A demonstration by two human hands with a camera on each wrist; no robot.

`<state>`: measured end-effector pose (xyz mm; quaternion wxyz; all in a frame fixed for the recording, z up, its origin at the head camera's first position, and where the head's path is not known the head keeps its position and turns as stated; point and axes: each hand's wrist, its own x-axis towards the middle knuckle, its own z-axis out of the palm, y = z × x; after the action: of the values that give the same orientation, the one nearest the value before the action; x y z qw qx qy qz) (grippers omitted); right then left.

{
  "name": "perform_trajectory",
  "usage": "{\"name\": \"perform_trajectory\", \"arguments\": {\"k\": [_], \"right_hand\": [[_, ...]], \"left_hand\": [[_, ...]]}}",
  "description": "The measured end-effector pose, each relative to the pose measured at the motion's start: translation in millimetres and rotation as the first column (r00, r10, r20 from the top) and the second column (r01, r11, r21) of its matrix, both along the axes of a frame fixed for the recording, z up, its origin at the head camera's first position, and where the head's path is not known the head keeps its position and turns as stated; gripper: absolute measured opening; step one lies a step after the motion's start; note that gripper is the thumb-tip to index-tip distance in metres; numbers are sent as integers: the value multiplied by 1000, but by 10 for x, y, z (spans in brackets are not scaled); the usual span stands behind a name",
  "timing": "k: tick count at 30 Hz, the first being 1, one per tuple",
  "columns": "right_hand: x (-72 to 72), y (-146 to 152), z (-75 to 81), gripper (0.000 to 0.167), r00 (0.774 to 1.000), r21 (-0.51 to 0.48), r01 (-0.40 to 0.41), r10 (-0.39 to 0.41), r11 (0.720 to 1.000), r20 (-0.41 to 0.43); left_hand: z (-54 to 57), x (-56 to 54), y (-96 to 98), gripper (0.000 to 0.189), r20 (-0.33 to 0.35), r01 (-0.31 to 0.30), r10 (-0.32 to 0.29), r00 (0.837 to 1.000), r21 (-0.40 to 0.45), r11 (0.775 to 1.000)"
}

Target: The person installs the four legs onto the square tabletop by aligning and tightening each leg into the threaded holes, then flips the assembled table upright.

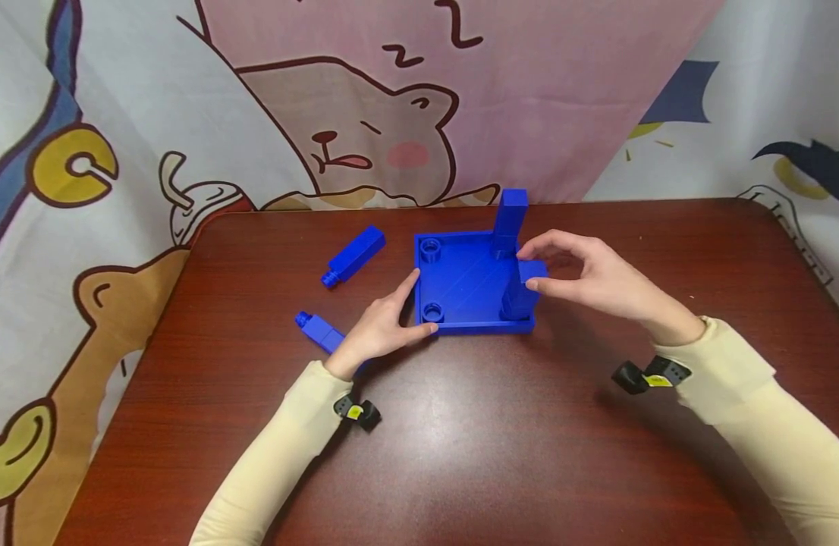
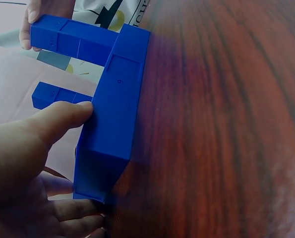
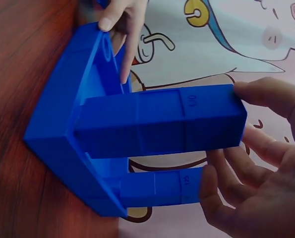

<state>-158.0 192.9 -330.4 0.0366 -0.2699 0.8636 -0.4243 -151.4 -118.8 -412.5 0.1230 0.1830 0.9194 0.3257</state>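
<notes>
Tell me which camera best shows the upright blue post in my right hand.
Right wrist view: the post appears large and side-on, from tray to right hand. The head view shows it small, from above; the left wrist view shows its upper part, the tray hiding its foot.

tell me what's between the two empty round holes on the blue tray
Only the bare floor of the blue tray lies between the far hole and the near hole, seen in the head view.
</notes>
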Motion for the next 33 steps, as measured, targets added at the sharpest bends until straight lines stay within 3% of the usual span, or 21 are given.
{"name": "perform_trajectory", "arguments": {"k": [4,9,20,23,27,30,33], "right_hand": [[9,-41,-39,31,993,30,58,-54,998,-107],[21,-101,-89,32,956,65,136,-114,989,-271],[60,-223,-178,36,901,109,277,-219,955,-374],[64,-216,-164,36,905,133,286,-222,949,-363],[73,-169,-103,36,930,170,260,-200,950,-308],[68,-113,-42,35,955,156,196,-153,968,-255],[36,-42,9,40,967,127,75,-41,989,-253]], "left_hand": [[0,7,-5,93,-3,1,-1,1000,4,1000],[-6,11,-10,93,-10,-2,2,1000,6,1000],[-8,27,-9,93,-10,-10,10,1000,26,1000],[-15,27,-9,93,-13,-9,9,1000,29,1000],[-20,24,-10,93,-11,-6,6,1000,26,1000],[-17,21,-11,93,-11,-4,5,1000,24,1000],[-15,16,-14,93,-13,-5,6,1000,21,1000]]}}
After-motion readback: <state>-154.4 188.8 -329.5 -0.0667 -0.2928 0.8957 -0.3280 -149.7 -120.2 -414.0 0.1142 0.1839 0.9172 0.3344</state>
